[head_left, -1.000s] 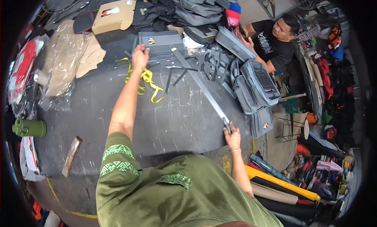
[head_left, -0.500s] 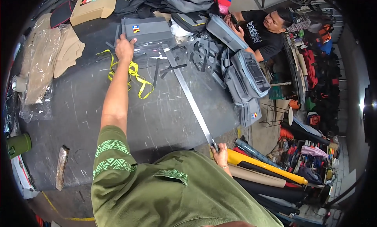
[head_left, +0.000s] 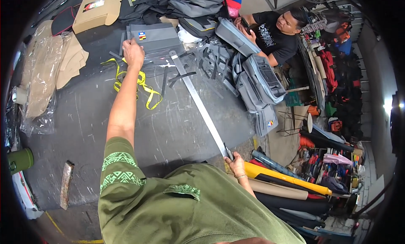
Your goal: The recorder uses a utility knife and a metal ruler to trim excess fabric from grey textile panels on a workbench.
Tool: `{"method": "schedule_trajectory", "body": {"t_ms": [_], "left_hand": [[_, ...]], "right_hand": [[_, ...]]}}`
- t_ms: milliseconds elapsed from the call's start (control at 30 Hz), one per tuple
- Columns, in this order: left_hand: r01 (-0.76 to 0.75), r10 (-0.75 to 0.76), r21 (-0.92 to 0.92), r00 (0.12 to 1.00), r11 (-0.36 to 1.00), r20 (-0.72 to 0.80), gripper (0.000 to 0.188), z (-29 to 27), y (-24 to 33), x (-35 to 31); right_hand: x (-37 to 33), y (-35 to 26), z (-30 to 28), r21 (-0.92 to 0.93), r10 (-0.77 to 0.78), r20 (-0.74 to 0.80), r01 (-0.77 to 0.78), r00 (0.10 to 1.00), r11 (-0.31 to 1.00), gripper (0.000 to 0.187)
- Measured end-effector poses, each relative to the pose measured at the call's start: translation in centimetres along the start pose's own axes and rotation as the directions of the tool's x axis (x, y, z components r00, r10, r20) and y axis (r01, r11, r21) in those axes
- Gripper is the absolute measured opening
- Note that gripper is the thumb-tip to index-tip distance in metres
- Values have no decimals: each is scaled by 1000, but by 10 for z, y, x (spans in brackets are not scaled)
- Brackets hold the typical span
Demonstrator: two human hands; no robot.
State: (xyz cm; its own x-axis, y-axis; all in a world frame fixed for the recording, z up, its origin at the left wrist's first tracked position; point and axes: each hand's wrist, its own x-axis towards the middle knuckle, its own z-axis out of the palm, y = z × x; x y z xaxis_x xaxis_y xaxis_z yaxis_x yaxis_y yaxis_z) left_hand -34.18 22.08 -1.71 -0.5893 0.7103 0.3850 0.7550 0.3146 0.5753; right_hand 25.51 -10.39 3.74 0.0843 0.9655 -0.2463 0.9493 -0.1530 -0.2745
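My left hand reaches to the far side of the table, its fingers closed at the near left corner of a grey fabric panel with a small colourful patch. A yellow tape measure lies loosely looped under and beside my left forearm. Close to my body, my right hand is closed around a slim dark cutter. The cutter is at the near end of a long metal ruler, which runs diagonally over the table. A dark strip crosses the ruler.
Dark offcuts are heaped right of the ruler's far end. Grey bags line the table's right side, where a person holds a phone. Brown card pieces and a cardboard box occupy the left. Fabric rolls lie beside my right arm.
My left hand's fingers have drawn together at the panel's corner. My right hand has raised the cutter slightly against the ruler's end. The view has shifted a little.
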Motion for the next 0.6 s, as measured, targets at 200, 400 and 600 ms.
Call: {"method": "schedule_trajectory", "body": {"t_ms": [200, 400, 600], "left_hand": [[98, -103, 79, 993, 992, 59, 44, 8, 2, 11], [263, -252, -31, 947, 964, 201, 40, -2, 10, 25], [294, -282, 40, 858, 955, 430, 48, -16, 0, 49]], "right_hand": [[1, -21, -9, -24, 81, 42, -80, 996, 996, 45], [-6, -37, -10, -68, 55, 25, -54, 998, 996, 40], [-17, -49, 11, -87, -91, 41, 95, 995, 992, 29]]}}
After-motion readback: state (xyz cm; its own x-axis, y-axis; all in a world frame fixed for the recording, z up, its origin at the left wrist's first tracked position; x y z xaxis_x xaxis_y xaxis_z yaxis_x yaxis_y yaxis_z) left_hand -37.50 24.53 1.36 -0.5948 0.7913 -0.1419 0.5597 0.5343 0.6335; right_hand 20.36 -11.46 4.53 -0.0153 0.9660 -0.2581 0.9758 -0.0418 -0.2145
